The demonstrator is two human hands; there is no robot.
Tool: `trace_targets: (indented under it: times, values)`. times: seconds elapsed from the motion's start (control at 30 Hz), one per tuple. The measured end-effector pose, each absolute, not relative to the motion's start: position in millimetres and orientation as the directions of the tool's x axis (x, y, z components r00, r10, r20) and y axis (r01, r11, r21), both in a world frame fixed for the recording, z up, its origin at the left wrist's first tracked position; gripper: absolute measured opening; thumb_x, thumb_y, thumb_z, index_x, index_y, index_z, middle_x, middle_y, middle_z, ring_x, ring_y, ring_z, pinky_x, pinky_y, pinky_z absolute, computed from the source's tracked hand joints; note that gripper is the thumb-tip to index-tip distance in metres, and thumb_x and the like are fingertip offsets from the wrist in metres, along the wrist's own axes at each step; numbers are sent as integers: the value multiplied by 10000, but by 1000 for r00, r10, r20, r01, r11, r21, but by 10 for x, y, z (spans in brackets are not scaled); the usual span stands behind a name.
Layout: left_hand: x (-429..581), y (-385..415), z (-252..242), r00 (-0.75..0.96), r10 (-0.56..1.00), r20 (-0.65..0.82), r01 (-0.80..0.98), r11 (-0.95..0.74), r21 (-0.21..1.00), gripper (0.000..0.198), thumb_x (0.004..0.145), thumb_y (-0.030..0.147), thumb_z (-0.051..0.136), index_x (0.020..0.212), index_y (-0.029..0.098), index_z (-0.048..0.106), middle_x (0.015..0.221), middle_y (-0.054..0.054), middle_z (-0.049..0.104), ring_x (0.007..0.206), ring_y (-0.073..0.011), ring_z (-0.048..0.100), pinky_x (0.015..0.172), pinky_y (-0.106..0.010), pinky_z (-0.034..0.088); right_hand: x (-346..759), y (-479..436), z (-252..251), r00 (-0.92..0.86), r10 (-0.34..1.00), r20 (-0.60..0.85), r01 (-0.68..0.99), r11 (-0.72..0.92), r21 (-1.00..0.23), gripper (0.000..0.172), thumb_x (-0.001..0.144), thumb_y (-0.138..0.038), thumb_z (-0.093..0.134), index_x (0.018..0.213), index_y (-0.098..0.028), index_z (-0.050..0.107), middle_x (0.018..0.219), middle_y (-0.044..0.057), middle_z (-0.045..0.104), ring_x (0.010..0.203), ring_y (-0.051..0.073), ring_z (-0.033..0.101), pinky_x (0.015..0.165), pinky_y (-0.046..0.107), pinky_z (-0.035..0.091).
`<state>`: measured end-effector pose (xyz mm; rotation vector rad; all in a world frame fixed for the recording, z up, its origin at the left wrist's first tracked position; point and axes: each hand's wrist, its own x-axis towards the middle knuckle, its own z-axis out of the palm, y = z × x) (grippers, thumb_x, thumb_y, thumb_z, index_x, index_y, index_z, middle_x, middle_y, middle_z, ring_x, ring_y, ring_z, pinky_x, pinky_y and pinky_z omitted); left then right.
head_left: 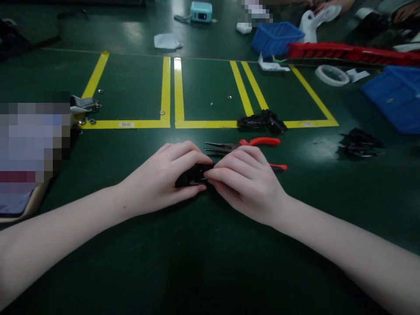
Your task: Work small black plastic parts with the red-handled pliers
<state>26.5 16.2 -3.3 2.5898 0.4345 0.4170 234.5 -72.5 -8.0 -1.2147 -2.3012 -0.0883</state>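
Note:
Low over the green table, my left hand (173, 168) is closed around a small black part (192, 175), thumb on the near side and fingers on the far side. A light glint shows along the part's lower edge; its exact kind cannot be made out. My right hand (247, 183) is closed too, its thumb and forefinger pinched at the right end of that part. Whatever lies inside the pinch is hidden. Just behind my right hand rest long-nose pliers (223, 148) with red handles, jaws pointing left and slightly apart.
Black parts (261, 121) lie on the yellow tape, with another black pile (361, 143) at right. Blue bins (397, 98), a white tape roll (332, 75) and a red strip (348, 52) stand rightward. A phone-like device (24, 205) is at left. Another person's hands show at top right.

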Motion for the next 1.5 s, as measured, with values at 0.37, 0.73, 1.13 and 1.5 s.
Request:
trace_targets:
  times: [0.37,0.73,1.13,1.5]
  values:
    - [223,189,-37,877,270,396,20,-846,533,414,879,368,705,1230,202,561,1100,-80,658,998,-208,662,830,-326,585,2327,-805,-22,-476,741,474,801,588,-114,105,926,-154,546,912,-175,648,859,44,709,759,158,608,840,352,457]
    - [185,165,-44,888,233,397,5,-867,497,471,955,386,603,1391,234,507,1152,-98,633,1017,-214,647,847,-330,574,2296,-857,2,-408,752,518,772,587,-244,70,934,-194,574,921,-213,640,855,23,720,770,156,643,808,349,478]
    - [185,129,-25,827,131,547,-61,-946,318,509,934,283,639,1416,253,477,1132,-75,638,981,-202,658,807,-304,593,2312,-802,58,-289,865,410,486,502,-715,69,908,-142,602,911,-192,650,840,5,701,734,114,659,648,241,523]
    - [185,136,-10,785,57,617,-111,-967,230,373,917,244,663,1271,152,592,1116,-75,661,964,-161,682,846,-232,597,2323,-825,19,-334,810,482,556,582,-593,87,924,-146,555,927,-206,617,841,21,687,774,147,656,661,291,515]
